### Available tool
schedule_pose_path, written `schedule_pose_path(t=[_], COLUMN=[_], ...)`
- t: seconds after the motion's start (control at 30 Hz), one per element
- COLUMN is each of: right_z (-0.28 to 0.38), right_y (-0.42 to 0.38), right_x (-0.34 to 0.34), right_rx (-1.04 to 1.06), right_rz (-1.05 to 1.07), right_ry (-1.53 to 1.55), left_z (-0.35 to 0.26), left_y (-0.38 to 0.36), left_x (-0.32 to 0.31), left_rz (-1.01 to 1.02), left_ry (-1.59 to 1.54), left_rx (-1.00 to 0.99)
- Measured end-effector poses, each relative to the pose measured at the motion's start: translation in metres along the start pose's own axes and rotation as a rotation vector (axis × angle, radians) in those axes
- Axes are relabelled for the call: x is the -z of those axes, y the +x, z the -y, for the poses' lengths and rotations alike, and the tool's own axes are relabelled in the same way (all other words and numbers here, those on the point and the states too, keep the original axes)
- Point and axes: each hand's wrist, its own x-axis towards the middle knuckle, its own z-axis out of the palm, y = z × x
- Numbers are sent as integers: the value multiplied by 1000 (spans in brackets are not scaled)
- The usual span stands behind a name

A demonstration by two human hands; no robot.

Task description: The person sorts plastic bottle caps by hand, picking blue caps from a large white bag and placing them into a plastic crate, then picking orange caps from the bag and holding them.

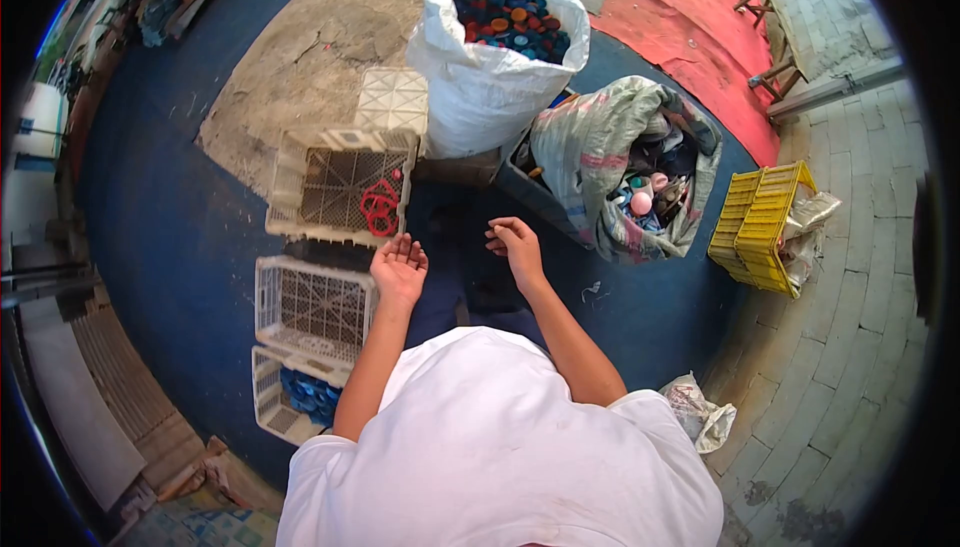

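Observation:
My left hand (400, 267) is palm up with its fingers apart, and it holds nothing I can see. It is near the lower right corner of a white plastic crate (285, 187) with several red ring-shaped plastic pieces (380, 209) in it. My right hand (516, 252) hovers to the right, its fingers loosely bent and spread, with nothing visible in them. Ahead of my hands stands a white woven sack (480, 97) full of blue, red and orange plastic caps (512, 22). To its right, a grey-green sack (580, 147) holds mixed plastic pieces (650, 192).
Another white crate (262, 297) lies left of my left forearm; below it, a crate (265, 402) contains blue pieces (312, 397). A yellow crate (757, 227) is by the brick wall (850, 247). A plastic bag (700, 412) rests near my right elbow. Small wooden stools (775, 77) are farther back.

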Motion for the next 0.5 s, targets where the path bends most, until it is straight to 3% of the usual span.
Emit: schedule_pose_path(t=[0.23, 0.37, 0.5], right_z=[63, 122, 205], right_y=[86, 128, 139], right_x=[-2, -20, -36], right_rx=[113, 297, 479], right_rz=[-120, -120, -135], right_ry=[-96, -146, -425], left_z=[-10, -27, -30], left_y=[103, 133, 143], left_x=[-138, -204, -254], left_rz=[122, 199, 222], left_ry=[139, 181, 197], left_rx=[170, 229, 278])
